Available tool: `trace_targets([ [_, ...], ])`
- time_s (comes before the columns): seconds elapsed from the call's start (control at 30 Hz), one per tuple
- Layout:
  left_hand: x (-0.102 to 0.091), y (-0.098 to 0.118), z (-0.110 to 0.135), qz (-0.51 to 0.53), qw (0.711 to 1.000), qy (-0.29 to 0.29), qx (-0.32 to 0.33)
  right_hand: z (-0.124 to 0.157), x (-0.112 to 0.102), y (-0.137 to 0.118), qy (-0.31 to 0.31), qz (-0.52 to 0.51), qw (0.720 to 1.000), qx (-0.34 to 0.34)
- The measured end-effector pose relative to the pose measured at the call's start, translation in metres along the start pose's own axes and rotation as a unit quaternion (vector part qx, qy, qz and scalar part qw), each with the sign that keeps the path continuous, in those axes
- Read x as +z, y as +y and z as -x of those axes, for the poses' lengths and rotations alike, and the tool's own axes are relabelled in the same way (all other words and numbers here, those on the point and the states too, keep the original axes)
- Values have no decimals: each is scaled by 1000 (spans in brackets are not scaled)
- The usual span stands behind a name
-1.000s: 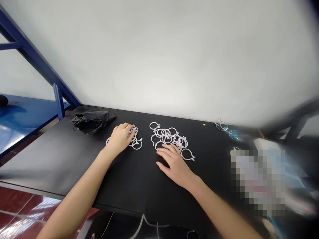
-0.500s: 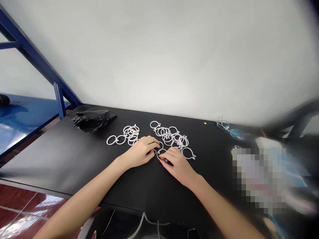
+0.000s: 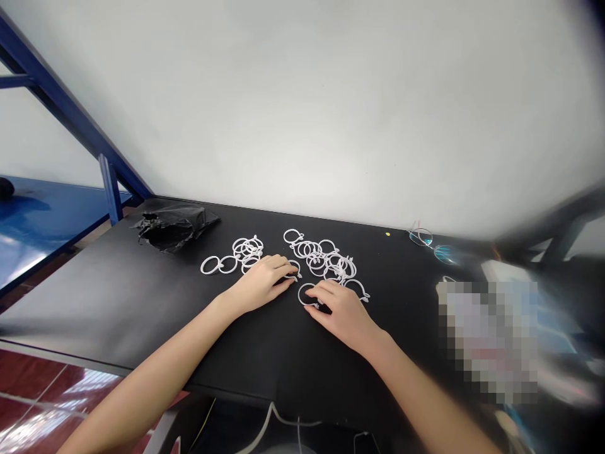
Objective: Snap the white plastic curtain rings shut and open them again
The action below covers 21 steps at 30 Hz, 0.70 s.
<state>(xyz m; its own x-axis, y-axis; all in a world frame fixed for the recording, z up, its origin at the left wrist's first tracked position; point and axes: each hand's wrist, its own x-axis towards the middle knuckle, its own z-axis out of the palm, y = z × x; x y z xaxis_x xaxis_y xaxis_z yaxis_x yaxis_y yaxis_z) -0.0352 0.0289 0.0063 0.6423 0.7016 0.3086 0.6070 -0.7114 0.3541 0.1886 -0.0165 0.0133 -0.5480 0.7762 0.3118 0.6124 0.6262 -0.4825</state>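
My left hand [image 3: 265, 282] has its thumb and fingers closed on a white curtain ring [image 3: 299, 267], partly hidden by the fingertips. Lower and to the right, my right hand [image 3: 343, 312] pinches a second white ring [image 3: 299, 295] by its right side, near the small eyelet. The two rings are apart. Behind my left hand lies a small cluster of white rings [image 3: 239, 241], with two rings at its left end. A larger, overlapping pile of rings [image 3: 305, 243] spreads beyond and above my right hand, which partly covers its near edge.
A crumpled black plastic bag [image 3: 201, 221] lies open at the back left of the black table [image 3: 118, 277]. Eyeglasses [image 3: 420, 237] and a tiny yellow bit [image 3: 388, 234] are near the wall. Blurred items, partly pixelated, lie at the right. Blue metal framing [image 3: 111, 189] stands left.
My hands have moved apart: the left one has drawn slightly left with its ring, separating it from the right hand's ring. My right hand stays nearly in place.
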Motion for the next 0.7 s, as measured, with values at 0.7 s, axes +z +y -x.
trace_targets([
  [0.7,6,36,1,135,981,126,57,2,13,-25,193,-154,968,-41],
])
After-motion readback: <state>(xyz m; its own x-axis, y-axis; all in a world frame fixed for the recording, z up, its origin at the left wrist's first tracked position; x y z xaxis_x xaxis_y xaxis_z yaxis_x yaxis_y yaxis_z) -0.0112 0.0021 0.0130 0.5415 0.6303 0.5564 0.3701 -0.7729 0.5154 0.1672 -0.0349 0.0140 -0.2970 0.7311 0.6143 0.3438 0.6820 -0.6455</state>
